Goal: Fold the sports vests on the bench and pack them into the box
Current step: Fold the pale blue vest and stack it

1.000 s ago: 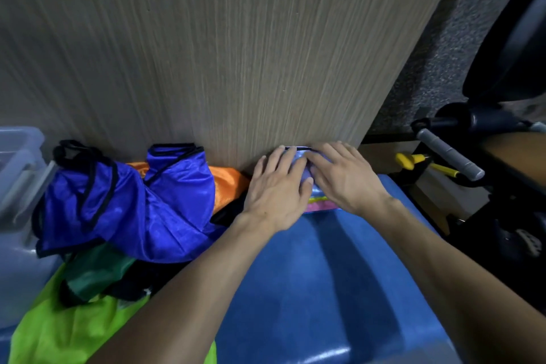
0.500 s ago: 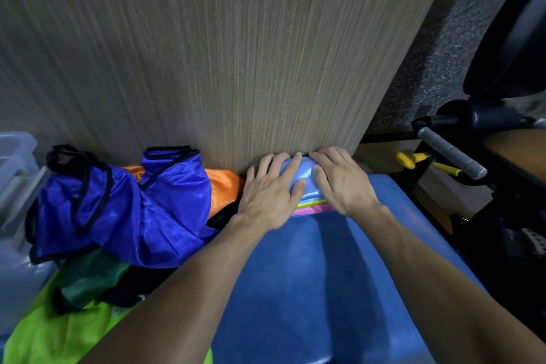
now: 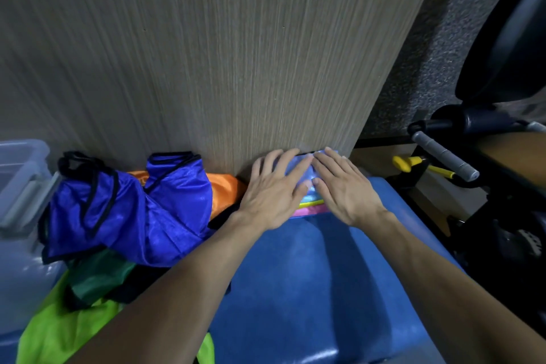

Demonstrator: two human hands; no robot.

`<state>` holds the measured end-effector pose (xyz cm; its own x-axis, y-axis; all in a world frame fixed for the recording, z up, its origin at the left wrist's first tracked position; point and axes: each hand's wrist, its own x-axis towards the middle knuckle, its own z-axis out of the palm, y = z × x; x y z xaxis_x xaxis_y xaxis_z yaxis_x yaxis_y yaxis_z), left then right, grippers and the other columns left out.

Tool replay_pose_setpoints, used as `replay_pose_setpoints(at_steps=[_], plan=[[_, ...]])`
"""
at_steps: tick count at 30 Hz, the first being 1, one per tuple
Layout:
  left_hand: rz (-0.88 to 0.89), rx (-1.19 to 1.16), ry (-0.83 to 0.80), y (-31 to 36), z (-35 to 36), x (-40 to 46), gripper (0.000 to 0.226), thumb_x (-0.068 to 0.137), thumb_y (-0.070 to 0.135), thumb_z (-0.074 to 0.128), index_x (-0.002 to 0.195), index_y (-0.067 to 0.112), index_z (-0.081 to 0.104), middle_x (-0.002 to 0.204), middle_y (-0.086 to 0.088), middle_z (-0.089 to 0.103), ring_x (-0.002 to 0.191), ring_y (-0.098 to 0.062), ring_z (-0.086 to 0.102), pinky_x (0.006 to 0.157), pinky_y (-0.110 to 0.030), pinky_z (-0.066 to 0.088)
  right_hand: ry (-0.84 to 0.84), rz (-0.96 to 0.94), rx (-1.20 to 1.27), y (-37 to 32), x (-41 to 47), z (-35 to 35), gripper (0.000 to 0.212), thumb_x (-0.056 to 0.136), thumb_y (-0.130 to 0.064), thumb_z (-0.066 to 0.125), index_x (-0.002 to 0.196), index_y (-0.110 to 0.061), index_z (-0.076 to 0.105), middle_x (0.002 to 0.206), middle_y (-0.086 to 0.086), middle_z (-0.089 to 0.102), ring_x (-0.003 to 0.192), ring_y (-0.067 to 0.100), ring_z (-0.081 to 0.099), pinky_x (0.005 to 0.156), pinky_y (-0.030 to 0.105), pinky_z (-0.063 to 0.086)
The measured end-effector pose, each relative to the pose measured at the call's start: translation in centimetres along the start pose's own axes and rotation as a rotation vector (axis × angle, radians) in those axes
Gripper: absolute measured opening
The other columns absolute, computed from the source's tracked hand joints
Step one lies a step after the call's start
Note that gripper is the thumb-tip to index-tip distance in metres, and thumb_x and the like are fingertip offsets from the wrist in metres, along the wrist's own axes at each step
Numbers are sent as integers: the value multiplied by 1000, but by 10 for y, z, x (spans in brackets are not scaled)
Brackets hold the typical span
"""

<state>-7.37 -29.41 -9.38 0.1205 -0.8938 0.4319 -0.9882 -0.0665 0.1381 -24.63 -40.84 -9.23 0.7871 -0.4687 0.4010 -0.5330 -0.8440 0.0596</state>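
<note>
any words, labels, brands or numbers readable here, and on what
None can be read.
The vests, from the royal blue vest to the light blue folded vest under both hands, show no print.
The clear box, blue bench and wood panel carry no label.
Pale marks on the black gear at the right are too blurred to read.

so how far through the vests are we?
Done: a small folded stack sits against the wood panel. In hand: left hand and right hand press flat on the light-blue vest topping it. Left: the unfolded pile, royal-blue vest uppermost, and packing; the clear box looks unfilled where visible.
</note>
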Motion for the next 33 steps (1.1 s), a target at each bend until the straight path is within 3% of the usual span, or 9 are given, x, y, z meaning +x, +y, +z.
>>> replay_pose_setpoints(at_steps=[5,11,17,20,23,24,27,29,33], plan=[[37,-84,-168,-16,4,-9,64,100,68,23,158,41,24,168,12,14,153,-18,8,121,-45,24,-10,38,194,4,5,6,61,107,-40,19,150,-5,45,154,5,44,152,22,25,124,38,24],[19,-266,-147,-9,11,-3,54,105,59,29,157,43,30,167,16,14,153,-11,1,124,-40,20,13,113,289,10,7,11,58,107,-38,21,145,-5,50,147,7,49,143,23,38,121,40,29],[-26,-398,-195,-6,8,0,51,106,54,31,155,42,34,167,17,12,152,-6,-2,126,-34,14,-16,198,398,9,3,19,58,106,-42,23,149,-10,47,152,3,44,150,22,27,126,37,19],[-83,-418,14,-3,4,0,43,108,40,38,150,37,47,166,9,22,147,-13,13,124,-30,15,62,328,525,3,2,8,49,106,-40,39,150,-22,47,156,-2,37,146,13,32,122,31,24],[-275,-501,162,11,10,-7,44,106,29,45,149,33,48,161,6,26,141,-18,22,121,-31,20,91,516,716,-4,-3,4,47,104,-34,50,151,-32,45,154,-6,36,117,-16,45,105,18,29],[-343,-598,162,19,13,-8,46,106,26,45,152,28,45,161,5,25,142,-18,25,122,-32,21,79,544,736,-5,-3,5,48,104,-35,50,151,-35,45,152,-7,38,113,-17,45,103,18,29],[-462,-832,170,40,13,-4,49,107,15,38,156,14,33,162,1,19,144,-16,32,115,-19,25,73,578,754,-3,1,4,48,102,-36,49,150,-38,46,154,-4,41,137,7,42,113,26,31],[-479,-856,144,50,11,2,50,108,15,34,158,11,28,164,-1,13,146,-14,30,108,-10,21,86,625,768,1,4,2,48,101,-33,49,148,-37,49,153,-1,43,142,14,39,116,28,30],[-470,-670,55,51,12,8,52,108,27,32,159,20,26,164,5,14,146,-19,28,116,-32,30,70,660,740,4,5,-5,49,100,-30,49,148,-35,50,151,1,44,138,18,43,110,26,31]])
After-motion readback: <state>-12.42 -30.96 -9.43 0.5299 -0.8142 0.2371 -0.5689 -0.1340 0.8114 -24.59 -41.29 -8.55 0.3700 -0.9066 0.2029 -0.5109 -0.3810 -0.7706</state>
